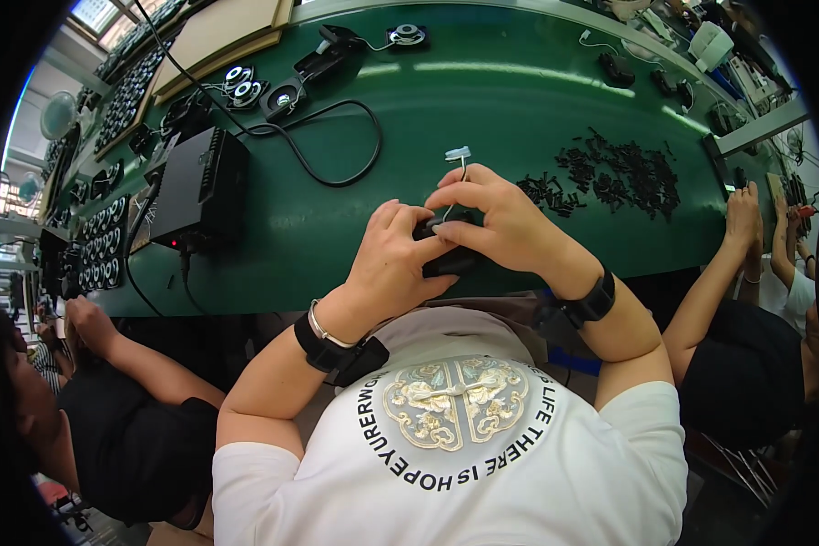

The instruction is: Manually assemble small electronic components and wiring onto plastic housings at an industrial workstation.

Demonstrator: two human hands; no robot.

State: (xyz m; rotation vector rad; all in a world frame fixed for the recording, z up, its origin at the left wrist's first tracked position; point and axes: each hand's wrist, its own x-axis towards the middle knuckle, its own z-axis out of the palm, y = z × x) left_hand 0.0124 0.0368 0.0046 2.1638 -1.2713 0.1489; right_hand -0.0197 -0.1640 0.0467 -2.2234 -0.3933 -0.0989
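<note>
The part (pixel 452 262), small and black, sits between both hands at the near edge of the table (pixel 500 100), just beyond the lap. Taking it as the dial's centre, with 12 straight ahead, the left hand (pixel 387 247) lies at 9 o'clock and the right hand (pixel 499 217) at about 1.

Good handling here probably means letting the left hand bear the part steadily while the right thumb does the fine work on top. The wire (pixel 464 170) is best left slack and clear of the fingertips, so that no pull reaches its root.

The left hand is curled round the part, fingers above and thumb below, in a firm-looking hold. The right hand is half bent, its thumb on the part's top and the wire running up by its fingers; I can't say whether it pinches the wire.

The wire's pale connector (pixel 459 154) stands free at 12. Farther out, loose black pieces (pixel 628 173) spread at 2, a cable (pixel 379 136) loops at 11, and a black box (pixel 200 189) stands between 9 and 10. Farthest, a speaker (pixel 408 35) lies just short of 12.
</note>
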